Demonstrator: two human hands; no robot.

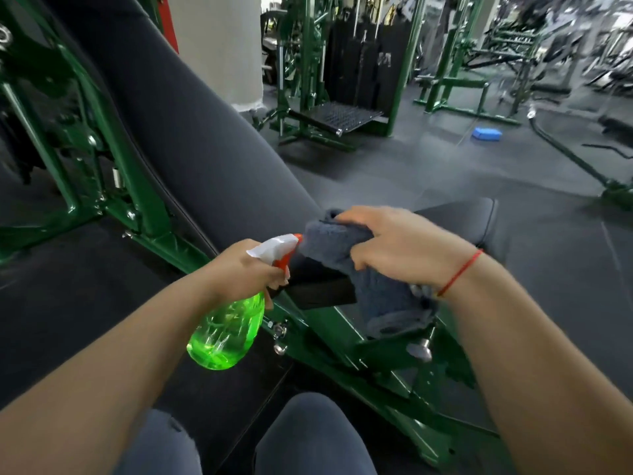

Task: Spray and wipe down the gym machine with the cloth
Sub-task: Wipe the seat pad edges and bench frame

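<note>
My left hand [239,269] grips the neck of a bright green spray bottle [226,334] with a white and red trigger head whose nozzle points right at the cloth. My right hand [400,248] clutches a bunched grey-blue cloth [383,296], which hangs down over the gap between the pads. The gym machine has a long dark padded backrest [191,138] slanting up to the left, a dark seat pad [455,224] behind my right hand, and a green steel frame [342,334] below.
My knees [308,437] in grey trousers are at the bottom edge. Other green machines [308,80] stand at the back on a dark rubber floor. A blue block [486,133] lies on the floor at the right. A white pillar [219,46] rises behind the backrest.
</note>
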